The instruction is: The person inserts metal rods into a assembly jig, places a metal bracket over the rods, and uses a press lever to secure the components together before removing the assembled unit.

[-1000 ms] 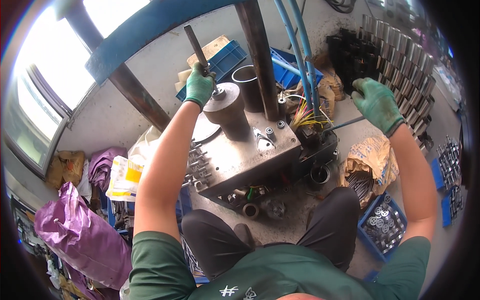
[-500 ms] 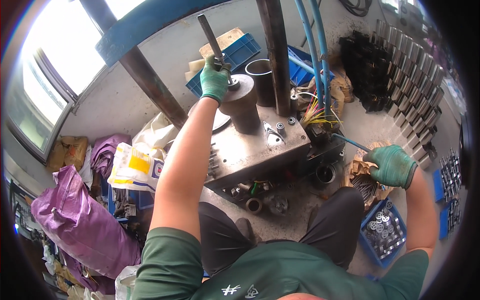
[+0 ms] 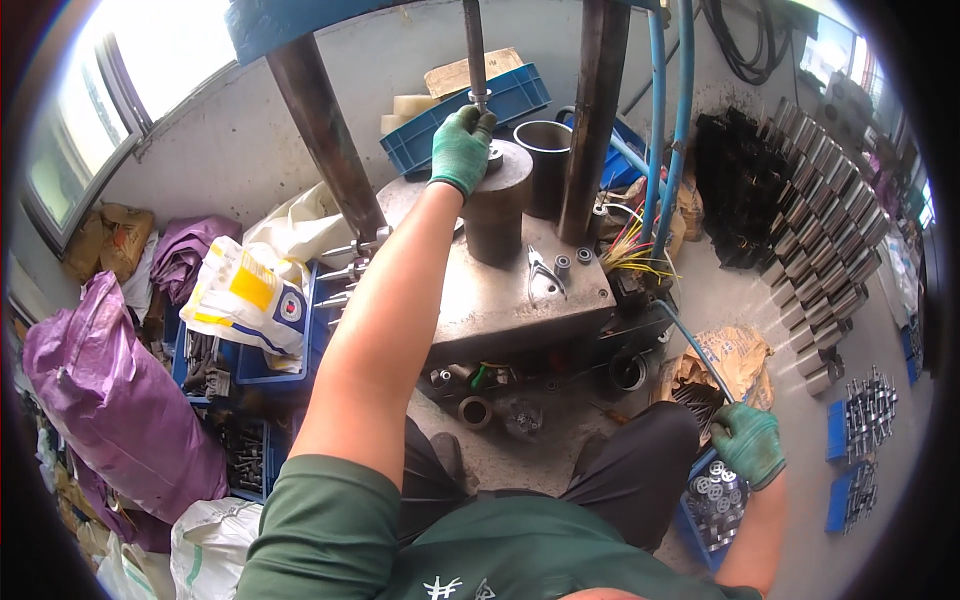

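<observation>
My left hand [image 3: 462, 152], in a green glove, is closed around a slim metal shaft with a pale collar [image 3: 480, 96] just above the fingers. A dark upright rod [image 3: 474, 45] meets it from above; the glove hides most of the shaft. Directly beneath is a round steel block [image 3: 497, 215] with a small ring on its top face, standing on the press table [image 3: 480, 310]. At the right, my gloved right hand [image 3: 748, 445] is wrapped round the end of a long thin blue lever [image 3: 700, 350], which slants down from the press's side toward me.
Small bearings [image 3: 563, 262] and pliers [image 3: 545, 275] lie on the press table. Steel columns [image 3: 595, 120] flank it. A blue bin of metal parts [image 3: 715, 505] sits below my right hand. Stacked steel tubes [image 3: 825, 215] stand right; a purple sack [image 3: 120, 390] and blue crates are left.
My right hand has drawn the blue lever down toward me, so it slants more steeply. My left hand keeps its grip on the shaft. The whole view has shifted a little.
</observation>
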`<state>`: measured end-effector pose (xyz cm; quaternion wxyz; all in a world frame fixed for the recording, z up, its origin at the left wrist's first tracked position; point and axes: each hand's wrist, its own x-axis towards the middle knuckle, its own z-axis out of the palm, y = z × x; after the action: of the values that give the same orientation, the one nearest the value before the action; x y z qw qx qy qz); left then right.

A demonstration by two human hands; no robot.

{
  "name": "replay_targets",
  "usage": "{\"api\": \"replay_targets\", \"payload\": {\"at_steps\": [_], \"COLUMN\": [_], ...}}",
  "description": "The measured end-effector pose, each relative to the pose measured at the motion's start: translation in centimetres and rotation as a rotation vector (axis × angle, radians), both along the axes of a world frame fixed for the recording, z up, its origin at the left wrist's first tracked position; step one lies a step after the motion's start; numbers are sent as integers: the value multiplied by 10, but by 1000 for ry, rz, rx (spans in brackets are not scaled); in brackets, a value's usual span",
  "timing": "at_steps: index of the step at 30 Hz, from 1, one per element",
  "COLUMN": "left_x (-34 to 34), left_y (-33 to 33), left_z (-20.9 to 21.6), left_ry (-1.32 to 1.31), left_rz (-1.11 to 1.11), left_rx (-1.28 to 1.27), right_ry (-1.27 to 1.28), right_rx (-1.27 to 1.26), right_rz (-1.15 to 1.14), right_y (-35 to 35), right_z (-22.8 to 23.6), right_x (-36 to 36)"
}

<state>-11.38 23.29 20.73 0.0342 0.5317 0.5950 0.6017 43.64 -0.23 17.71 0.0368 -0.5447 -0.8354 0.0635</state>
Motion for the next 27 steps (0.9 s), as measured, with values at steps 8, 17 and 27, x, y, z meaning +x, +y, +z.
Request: {"api": "replay_targets", "payload": {"at_steps": [8,17,27], "left_x": [6,9,13], "left_y": [-5,-12,-26], "left_z": [3,8,14], "left_ry": [25,-57,-193], "left_rz": [6,-32,-133], "left_rx": [24,-36,-58], "right_ry": [58,55,229], "right_rx": [18,73,56], "right_rz": [-41,-48,-42], "right_y": [-2,-2,10], "right_z": [7,2,22], "right_x": [-6,-6,-13]}}
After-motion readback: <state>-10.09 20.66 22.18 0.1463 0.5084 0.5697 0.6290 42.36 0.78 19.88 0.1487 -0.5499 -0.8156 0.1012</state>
